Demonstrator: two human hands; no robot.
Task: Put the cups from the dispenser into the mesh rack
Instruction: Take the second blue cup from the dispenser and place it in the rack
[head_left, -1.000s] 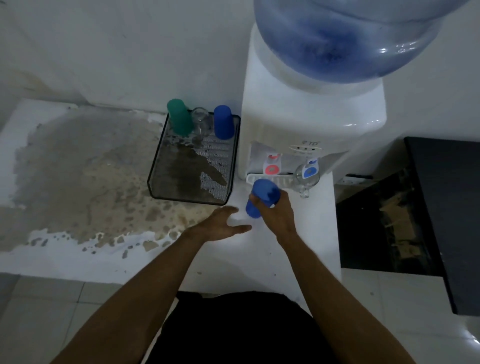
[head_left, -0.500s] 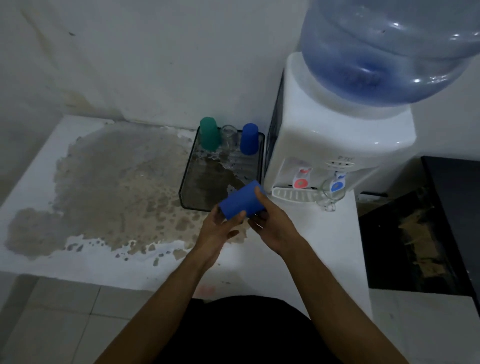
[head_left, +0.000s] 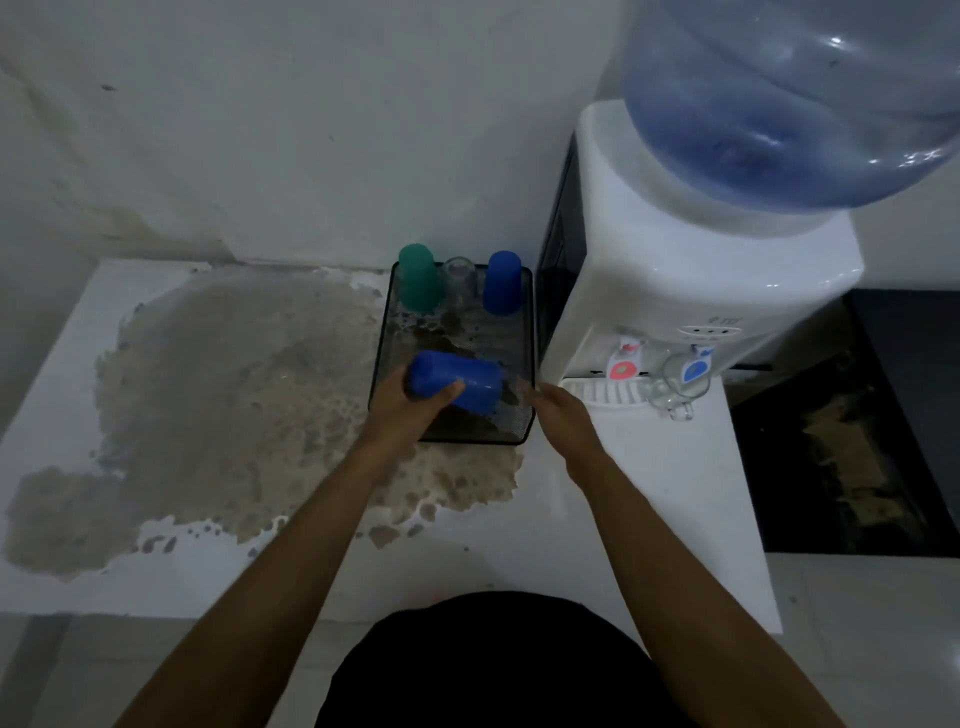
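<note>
My left hand grips a blue plastic cup lying sideways above the near part of the black mesh rack. My right hand hovers just right of the rack's near corner, fingers apart, holding nothing. At the rack's far end stand a green cup, a clear glass and another blue cup, all upside down. A clear glass mug sits on the drip tray of the white water dispenser, under the blue tap.
The dispenser stands right of the rack with a big blue water bottle on top. The white counter carries a large brownish stain left of the rack. A wall runs behind; a dark gap and black surface lie to the right.
The blue cup passed from my right hand into my left hand and moved left and forward over the rack. My right hand let go and now trails empty.
</note>
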